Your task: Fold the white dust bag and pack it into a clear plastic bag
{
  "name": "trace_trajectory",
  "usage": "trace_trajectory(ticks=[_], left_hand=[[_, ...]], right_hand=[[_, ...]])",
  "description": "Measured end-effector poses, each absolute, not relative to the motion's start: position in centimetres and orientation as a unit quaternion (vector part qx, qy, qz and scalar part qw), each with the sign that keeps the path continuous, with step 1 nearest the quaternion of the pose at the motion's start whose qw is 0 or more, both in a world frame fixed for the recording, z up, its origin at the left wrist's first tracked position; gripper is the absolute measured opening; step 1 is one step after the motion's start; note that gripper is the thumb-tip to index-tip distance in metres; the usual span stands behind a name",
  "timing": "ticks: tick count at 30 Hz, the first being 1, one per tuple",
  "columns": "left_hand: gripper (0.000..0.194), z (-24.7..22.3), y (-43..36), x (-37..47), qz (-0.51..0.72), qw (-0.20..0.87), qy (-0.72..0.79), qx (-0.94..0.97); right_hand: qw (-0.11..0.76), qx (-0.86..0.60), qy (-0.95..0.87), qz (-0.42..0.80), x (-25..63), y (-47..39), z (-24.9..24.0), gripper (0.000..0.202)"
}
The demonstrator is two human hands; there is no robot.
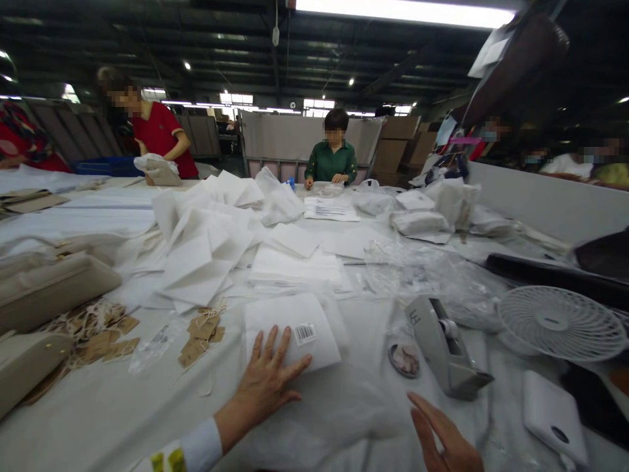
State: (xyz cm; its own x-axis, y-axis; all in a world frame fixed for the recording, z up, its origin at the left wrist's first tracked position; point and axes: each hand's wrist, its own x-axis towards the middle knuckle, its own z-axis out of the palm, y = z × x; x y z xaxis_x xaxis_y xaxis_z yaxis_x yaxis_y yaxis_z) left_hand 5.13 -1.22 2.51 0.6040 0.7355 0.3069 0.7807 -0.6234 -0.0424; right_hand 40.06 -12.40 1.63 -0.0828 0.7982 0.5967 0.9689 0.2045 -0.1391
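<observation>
A long work table (98, 419) covered in white sheeting fills a dim factory hall lit by ceiling strips. At lower centre of the frame lies a white packet (289, 331) with a barcode sticker, flat on the sheeting. The left hand (268, 380) rests on its near edge, fingers spread and pressed flat, gripping nothing. The right hand (445, 436) hovers at the bottom right, palm open and fingers loosely straight, apart from the packet and holding nothing.

The step in hand looks like smoothing or steadying the packet. Any next move would probably call for the free hand to come across to it, since only one side is pinned.

Just left of the packet sits a scatter of brown tags (204, 334) on strings. To its right are a small round dish (404, 359), a grey tape dispenser (445, 351) and a white fan (560, 323) lying flat. Beyond it, stacks of white sheets (206, 242) spread toward the middle of the frame. Beige cases (49, 288) crowd the left edge.

Open room lies mainly in the bare strip between the two hands. The dispenser stands near the right hand's path. Two people work at the far end, in the upper frame, well apart.
</observation>
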Motion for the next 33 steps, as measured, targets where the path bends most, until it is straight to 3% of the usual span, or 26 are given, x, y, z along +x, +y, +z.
trace_trajectory(ticks=[2, 4, 7, 9, 11, 13, 15, 17, 19, 22, 25, 29, 31, 33], left_hand=[[0.101, 2.7, -1.2, 5.0, -0.117, 0.095, -0.411, -0.899], [0.102, 2.6, -1.5, 4.8, -0.112, 0.107, -0.387, -0.909], [0.100, 1.4, -2.5, 4.2, -0.142, 0.116, -0.378, -0.907], [0.090, -0.3, -3.5, 3.4, -0.214, 0.086, -0.466, -0.854], [0.087, -2.4, -4.8, 2.6, -0.311, -0.031, -0.610, -0.728], [0.095, -4.0, -6.0, 2.1, -0.389, -0.238, -0.693, -0.558], [0.098, -4.5, -6.5, 2.1, -0.429, -0.430, -0.662, -0.439], [0.088, -3.7, -5.8, 2.3, -0.448, -0.518, -0.610, -0.398], [0.079, -2.0, -4.0, 2.4, -0.451, -0.526, -0.596, -0.406], [0.083, -0.4, -1.7, 1.4, -0.454, -0.487, -0.607, -0.433], [0.085, -2.0, -2.7, -0.9, -0.428, -0.468, -0.625, -0.455], [0.066, -5.6, -6.3, -4.4, -0.292, -0.524, -0.586, -0.544], [0.077, -5.9, -6.8, -5.4, -0.286, -0.556, -0.558, -0.546], [0.103, -5.2, -6.0, -5.4, -0.311, -0.582, -0.564, -0.497]], right_hand=[[0.298, -0.557, -0.757, -0.166, 36.9, -7.8, 5.5, 0.048], [0.231, -0.470, -0.836, -0.164, 33.4, -3.3, 7.8, 0.064], [0.138, -0.366, -0.907, -0.154, 29.3, 1.2, 7.4, 0.077], [0.119, -0.353, -0.916, -0.147, 28.2, 2.7, 5.5, 0.083], [0.114, -0.366, -0.913, -0.140, 28.1, 3.2, 3.5, 0.090], [0.109, -0.380, -0.909, -0.132, 28.5, 3.3, 2.3, 0.094], [0.109, -0.382, -0.909, -0.128, 28.9, 3.3, 1.8, 0.094], [0.111, -0.384, -0.908, -0.124, 28.8, 3.6, 1.8, 0.093], [0.114, -0.391, -0.905, -0.120, 28.6, 4.1, 1.8, 0.091], [0.120, -0.424, -0.889, -0.121, 28.0, 4.8, 1.6, 0.087], [0.132, -0.428, -0.883, -0.137, 27.6, 4.7, 1.1, 0.087], [0.144, -0.409, -0.887, -0.156, 27.6, 4.2, 0.6, 0.088], [0.139, -0.414, -0.886, -0.156, 27.7, 4.2, 0.7, 0.088], [0.135, -0.417, -0.885, -0.156, 27.8, 4.4, 0.8, 0.088]])
